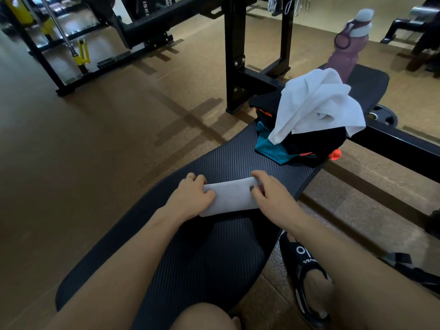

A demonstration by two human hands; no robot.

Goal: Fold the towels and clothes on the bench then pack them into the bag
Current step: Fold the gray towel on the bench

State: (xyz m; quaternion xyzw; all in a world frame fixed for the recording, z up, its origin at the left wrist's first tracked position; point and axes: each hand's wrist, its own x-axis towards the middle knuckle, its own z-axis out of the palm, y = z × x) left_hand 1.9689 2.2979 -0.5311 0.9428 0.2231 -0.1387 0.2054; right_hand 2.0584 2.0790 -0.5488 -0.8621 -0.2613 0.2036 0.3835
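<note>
Head view looks down along a black ribbed bench [195,258], with the person's bare knee at its near end and a foot in a black sandal [307,277] on the brown floor beside the bench's right edge. Midway along the pad lies a small white towel [232,196], rolled or folded into a short bundle set crosswise. The left hand [190,196] grips the bundle's left end with curled fingers, a ring showing on one finger; the right hand [271,194] grips its right end, thumb and fingers curled round the cloth. Farther along, toward the bench's right edge, a heap of dark clothes [302,144] with teal and orange patches lies on the pad, and a loose white cloth [314,103] is draped over the top of it. At the far end of the bench a pink water bottle [350,46] with a pale lid stands upright. Black gym frames [234,55] rise from the floor to the left of the far half.
</note>
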